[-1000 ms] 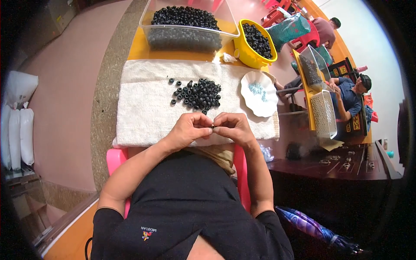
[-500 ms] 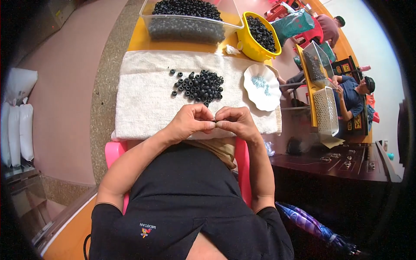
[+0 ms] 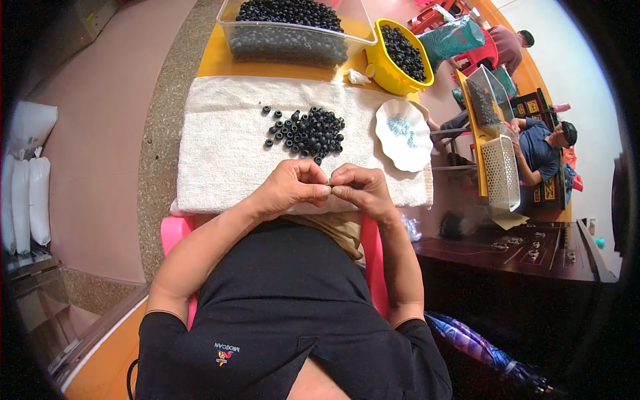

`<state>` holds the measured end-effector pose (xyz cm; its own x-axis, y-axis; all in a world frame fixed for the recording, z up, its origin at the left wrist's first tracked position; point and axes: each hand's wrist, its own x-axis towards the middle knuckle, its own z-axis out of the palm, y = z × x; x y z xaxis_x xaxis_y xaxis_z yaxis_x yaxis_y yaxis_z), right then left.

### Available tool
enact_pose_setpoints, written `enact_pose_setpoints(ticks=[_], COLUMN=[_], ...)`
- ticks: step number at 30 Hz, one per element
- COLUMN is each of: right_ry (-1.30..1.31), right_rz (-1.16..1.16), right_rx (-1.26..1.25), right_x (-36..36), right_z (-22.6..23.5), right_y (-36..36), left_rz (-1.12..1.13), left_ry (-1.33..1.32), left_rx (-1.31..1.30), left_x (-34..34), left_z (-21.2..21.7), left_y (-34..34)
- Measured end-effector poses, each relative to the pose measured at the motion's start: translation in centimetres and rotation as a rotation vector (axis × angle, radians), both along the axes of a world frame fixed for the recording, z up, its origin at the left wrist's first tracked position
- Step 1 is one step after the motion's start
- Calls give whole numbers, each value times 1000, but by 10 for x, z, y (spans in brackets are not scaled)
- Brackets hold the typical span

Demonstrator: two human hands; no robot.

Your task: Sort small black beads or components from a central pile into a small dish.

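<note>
My left hand point(image 3: 297, 185) and my right hand point(image 3: 364, 188) meet over the near edge of a white towel point(image 3: 220, 150). Thumb and forefinger of each are pinched together, tip against tip. What they grip is small and dark and mostly covered by the fingertips. Just beyond them lies a loose pile of small black ring-like parts point(image 3: 313, 133), with a few scattered to its left. To the right of the pile, a white scalloped dish point(image 3: 415, 155) holds tiny pale blue pieces.
Behind the towel stand a clear plastic bin point(image 3: 287, 50) and a yellow basket point(image 3: 397, 79), both full of black parts. A crumpled white tissue point(image 3: 358, 77) lies between them. At right, another person point(image 3: 541, 150) sits by a white perforated basket point(image 3: 503, 173). A folded umbrella point(image 3: 483, 347) lies lower right.
Both hands stay pinched together in nearly the same place, with only a slight shift of the fingers. The pile and the dish look unchanged.
</note>
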<state>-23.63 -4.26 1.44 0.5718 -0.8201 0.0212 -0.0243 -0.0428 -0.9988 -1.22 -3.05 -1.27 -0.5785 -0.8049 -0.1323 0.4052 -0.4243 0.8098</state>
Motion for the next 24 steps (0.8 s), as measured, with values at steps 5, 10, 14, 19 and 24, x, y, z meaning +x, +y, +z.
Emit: enact_pose_setpoints(ticks=[5, 10, 14, 19, 24], right_ry=[79, 220, 232, 275, 333], right_rz=[-122, -228, -256, -246, -260], right_rx=[-252, -538, -620, -627, -779], right_x=[15, 25, 24, 27, 32], right_z=[7, 16, 14, 17, 19], right_y=[12, 19, 19, 22, 25], left_rz=[20, 31, 37, 53, 76], left_ry=[64, 53, 53, 47, 65], left_rx=[72, 61, 70, 56, 47], left_x=[1, 1, 0, 0, -2], left_z=[0, 1, 3, -1, 0], left_y=[-1, 0, 0, 0, 1])
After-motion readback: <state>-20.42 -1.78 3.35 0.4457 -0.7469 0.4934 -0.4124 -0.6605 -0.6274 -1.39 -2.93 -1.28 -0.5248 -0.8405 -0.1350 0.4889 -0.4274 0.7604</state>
